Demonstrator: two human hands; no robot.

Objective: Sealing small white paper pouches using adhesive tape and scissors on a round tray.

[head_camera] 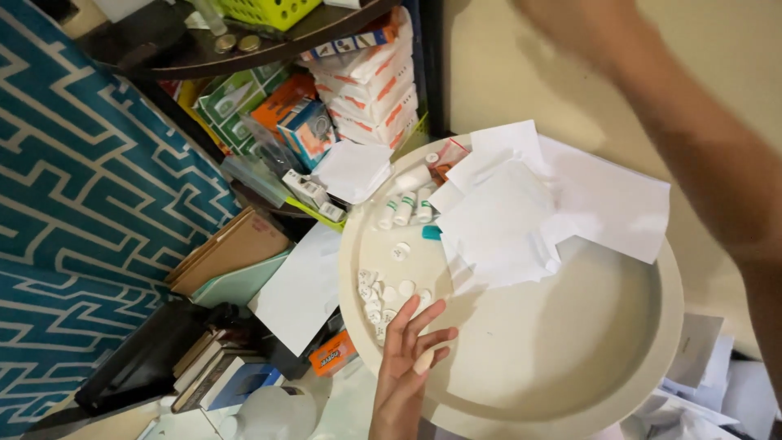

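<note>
Cream plastic, round and shallow, the big tray point(570, 358) fills the right half of the view, its rim reaching from the near edge up toward the far shelf. Left of it hangs a teal cloth point(81, 204) with a white maze pattern. A blurred forearm point(692, 138) crosses the far right corner; the right hand itself lies out of view, so I cannot tell how it is set. White sheets of paper point(521, 212) lie in a loose pile on the far side of the tray, overlapping one another. On the dark shelf point(244, 49) at the far left stand stacked boxes point(366, 81), white with orange marks, and more small boxes beside them. Books point(220, 367) lie stacked at the near left. The left hand point(407, 358) rests over the near left rim of the tray, fingers spread wide and empty, its fingertips just beside a cluster of small white caps point(379, 297) on the tray floor. Three small white bottles point(403, 210) with green bands lie side by side at the tray's far left, near a tiny teal piece point(431, 232).
</note>
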